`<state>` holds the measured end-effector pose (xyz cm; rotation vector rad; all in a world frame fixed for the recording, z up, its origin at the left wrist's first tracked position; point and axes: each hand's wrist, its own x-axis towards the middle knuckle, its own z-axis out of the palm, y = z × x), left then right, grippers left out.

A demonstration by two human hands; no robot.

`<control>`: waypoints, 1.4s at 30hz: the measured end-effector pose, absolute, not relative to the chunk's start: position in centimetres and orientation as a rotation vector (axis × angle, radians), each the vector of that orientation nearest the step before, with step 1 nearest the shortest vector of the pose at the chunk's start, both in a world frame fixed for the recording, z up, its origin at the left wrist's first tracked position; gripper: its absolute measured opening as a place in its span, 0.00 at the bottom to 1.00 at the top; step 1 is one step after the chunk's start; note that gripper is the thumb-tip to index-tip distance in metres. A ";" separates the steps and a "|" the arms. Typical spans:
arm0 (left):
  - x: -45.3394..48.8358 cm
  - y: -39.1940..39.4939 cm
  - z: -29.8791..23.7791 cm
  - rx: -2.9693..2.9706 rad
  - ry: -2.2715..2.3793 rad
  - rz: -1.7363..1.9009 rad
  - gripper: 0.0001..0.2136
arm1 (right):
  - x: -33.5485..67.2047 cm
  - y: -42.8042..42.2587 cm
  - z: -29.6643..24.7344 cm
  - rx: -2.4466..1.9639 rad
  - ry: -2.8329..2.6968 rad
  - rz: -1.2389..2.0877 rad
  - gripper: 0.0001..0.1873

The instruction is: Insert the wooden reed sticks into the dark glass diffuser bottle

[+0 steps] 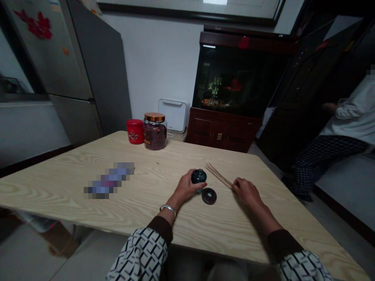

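1. Standing beyond the table are a grey fridge, past its far left corner, and a lit fish tank on a dark wooden cabinet, past its far right corner.
2. A co-worker in a white top and checked trousers is well apart, off the table's right side.
3. Along the table's far edge, a glass jar of dried petals sits touching a red canister.
4. Near the table's front edge, the left hand closes a narrow grip around a small dark round pot; a dark round disc lies just beside it.
5. The right hand lies palm-down, its grip wide and empty, fingertips at the near ends of a bundle of thin wooden sticks.
6. A silver bangle circles the left wrist.
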<state>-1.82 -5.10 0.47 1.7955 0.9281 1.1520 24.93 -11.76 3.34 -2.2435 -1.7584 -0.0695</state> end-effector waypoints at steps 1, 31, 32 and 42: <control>-1.8 -5.1 0.5 1.795 0.926 1.151 0.26 | 25.1 -11.5 3.1 -2.266 -1.760 -0.044 0.06; -1.3 -4.3 0.4 1.798 0.988 1.148 0.30 | 16.2 -4.4 7.9 -0.856 -1.089 0.549 0.13; -1.3 -4.3 0.5 1.800 0.989 1.146 0.30 | 16.0 -4.2 7.5 -0.860 -1.104 0.530 0.13; -1.2 -4.2 0.4 1.800 0.986 1.130 0.30 | 14.2 -5.6 7.2 -0.927 -1.212 0.411 0.11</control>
